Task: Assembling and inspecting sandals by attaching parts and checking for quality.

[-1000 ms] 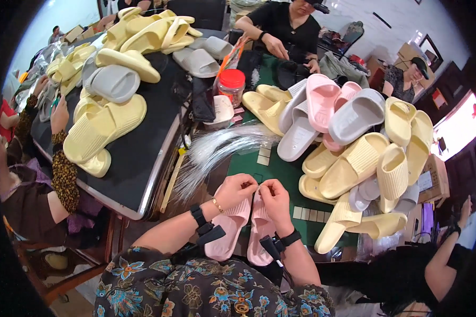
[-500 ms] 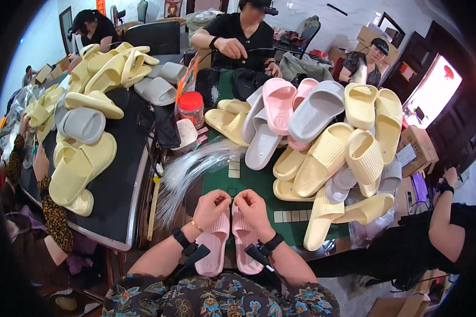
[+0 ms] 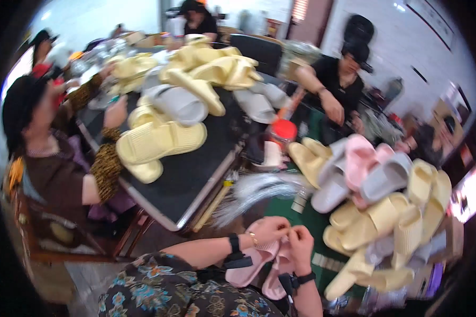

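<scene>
A pair of pink slippers, the left one (image 3: 244, 268) and the right one (image 3: 276, 276), lies close together in front of me, toes away from me. My left hand (image 3: 271, 230) is closed in a pinch over the slippers' far ends. Right beside it, my right hand (image 3: 301, 244) is pinched too, fingertips nearly touching the left ones. What the fingers hold is too small and blurred to make out. Just beyond my hands lies a bundle of clear thin plastic strands (image 3: 259, 191).
Yellow, grey and pink slippers (image 3: 375, 214) are heaped on the green mat at right. More slippers (image 3: 161, 141) lie on the black table (image 3: 177, 193) at left, where a person (image 3: 53, 158) sits. A red-lidded jar (image 3: 283, 132) stands beyond the strands. Another person (image 3: 338, 79) works opposite.
My view has swung to the left, so the scene shifts right and blurs, and the person at left shows more fully. Both hands stay pinched together above the pink slippers.
</scene>
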Demonstrator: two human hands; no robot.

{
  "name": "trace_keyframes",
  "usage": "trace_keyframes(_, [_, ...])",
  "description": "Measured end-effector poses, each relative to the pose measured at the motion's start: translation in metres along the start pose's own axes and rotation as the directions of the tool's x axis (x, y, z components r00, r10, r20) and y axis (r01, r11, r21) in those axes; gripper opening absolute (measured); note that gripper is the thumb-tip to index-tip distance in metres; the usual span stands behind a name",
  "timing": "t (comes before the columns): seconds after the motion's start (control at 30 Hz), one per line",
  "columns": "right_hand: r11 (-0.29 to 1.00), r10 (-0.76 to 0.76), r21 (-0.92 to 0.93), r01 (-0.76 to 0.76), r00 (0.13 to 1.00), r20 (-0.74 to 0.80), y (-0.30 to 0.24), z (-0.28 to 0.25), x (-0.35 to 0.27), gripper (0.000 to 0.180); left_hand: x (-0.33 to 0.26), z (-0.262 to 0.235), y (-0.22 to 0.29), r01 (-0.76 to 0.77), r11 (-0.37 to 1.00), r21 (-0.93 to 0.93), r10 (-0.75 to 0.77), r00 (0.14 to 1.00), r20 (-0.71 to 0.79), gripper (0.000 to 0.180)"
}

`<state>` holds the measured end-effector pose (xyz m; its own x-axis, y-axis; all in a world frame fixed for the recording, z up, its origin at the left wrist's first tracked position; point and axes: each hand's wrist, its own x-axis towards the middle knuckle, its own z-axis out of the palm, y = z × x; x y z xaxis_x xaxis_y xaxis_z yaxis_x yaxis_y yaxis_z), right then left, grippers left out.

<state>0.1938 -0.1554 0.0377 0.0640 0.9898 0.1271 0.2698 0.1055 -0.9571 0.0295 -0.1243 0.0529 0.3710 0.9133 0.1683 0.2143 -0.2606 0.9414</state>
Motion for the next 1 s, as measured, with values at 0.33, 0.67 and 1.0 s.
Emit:
trace_keyframes(0.33, [0.978, 0.09, 0.184, -0.093, 0.996, 0.022, -0.017, 0.009, 0.002, 0.005, -0.002, -0.003, -0.01, -0.097, 0.994, 0.055, 0.098, 0.995, -0.014, 0.015])
trace_keyframes(0.67, [0.912, 0.215, 0.342, -0.225, 0.974, 0.066, -0.017, -0.006, 0.008, 0.008, -0.01, 0.004, 0.014, -0.256, 0.933, 0.254, 0.301, 0.941, -0.157, 0.011])
trace_keyframes(1.0, [0.98, 0.11, 0.164, -0.115, 0.993, 0.04, -0.018, -0.006, 0.005, 0.005, -0.009, 0.006, 0.014, -0.292, 0.775, 0.56, 0.36, 0.933, -0.011, 0.009])
